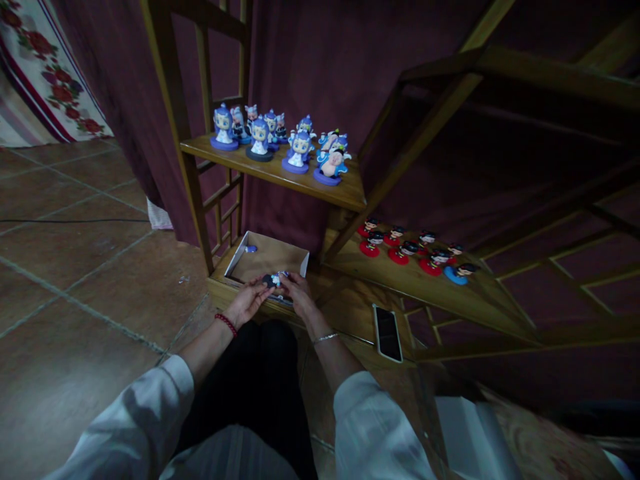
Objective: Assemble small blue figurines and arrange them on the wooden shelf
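Both hands meet over the near edge of a shallow cardboard box (273, 248) on the bottom shelf. Between them is a small figurine (275, 280) with a dark base and a blue and white body. My left hand (249, 299) is closed on its dark base side. At the other end, the fingers of my right hand (296, 291) pinch the figurine. Inside the box, near its far left corner, lies a small purple figurine (251, 249). Details of the held figurine are too small to make out.
Several purple and blue figurines (259, 138) stand on the upper wooden shelf (240, 162). Figurines on red bases (403, 253), one on blue, line a lower shelf at right. A phone (387, 332) lies below them. A white box (470, 433) is at lower right.
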A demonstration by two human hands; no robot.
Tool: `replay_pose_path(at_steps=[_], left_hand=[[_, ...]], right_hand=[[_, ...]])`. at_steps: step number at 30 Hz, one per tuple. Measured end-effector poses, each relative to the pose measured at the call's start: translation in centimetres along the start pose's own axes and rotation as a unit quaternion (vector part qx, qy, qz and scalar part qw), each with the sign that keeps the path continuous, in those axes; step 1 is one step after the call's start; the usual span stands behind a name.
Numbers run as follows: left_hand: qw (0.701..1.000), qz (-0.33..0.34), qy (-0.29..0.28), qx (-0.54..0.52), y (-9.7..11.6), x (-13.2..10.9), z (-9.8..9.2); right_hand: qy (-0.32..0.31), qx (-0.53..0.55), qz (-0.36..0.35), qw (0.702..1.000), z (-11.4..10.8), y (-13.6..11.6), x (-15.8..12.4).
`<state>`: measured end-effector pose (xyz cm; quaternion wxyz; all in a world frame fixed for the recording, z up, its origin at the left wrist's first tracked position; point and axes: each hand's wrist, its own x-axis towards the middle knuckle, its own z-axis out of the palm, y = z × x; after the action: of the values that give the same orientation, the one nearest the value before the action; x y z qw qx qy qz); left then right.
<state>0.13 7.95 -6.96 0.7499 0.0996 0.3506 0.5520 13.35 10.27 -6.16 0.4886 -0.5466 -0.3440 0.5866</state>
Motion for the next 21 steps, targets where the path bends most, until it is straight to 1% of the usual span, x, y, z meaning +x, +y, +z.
replay_pose_path(at_steps=[6,11,16,21], left_hand=[[1.0,0.007,-0.02,0.018,0.1,-0.8,0.0],[0.999,0.009,-0.024,0.025,0.2,-1.2,0.2],[0.999,0.012,-0.029,0.021,0.2,-1.3,0.3],[0.999,0.018,-0.041,0.009,0.2,-1.5,0.3]], right_hand=[[-0.007,-0.008,-0.015,1.0,0.1,-0.6,-0.6],[-0.021,-0.058,-0.05,0.997,0.3,-1.1,-1.0],[-0.031,-0.06,-0.074,0.995,0.2,-1.2,-1.1],[-0.035,-0.098,-0.102,0.989,0.0,-1.1,-0.9]])
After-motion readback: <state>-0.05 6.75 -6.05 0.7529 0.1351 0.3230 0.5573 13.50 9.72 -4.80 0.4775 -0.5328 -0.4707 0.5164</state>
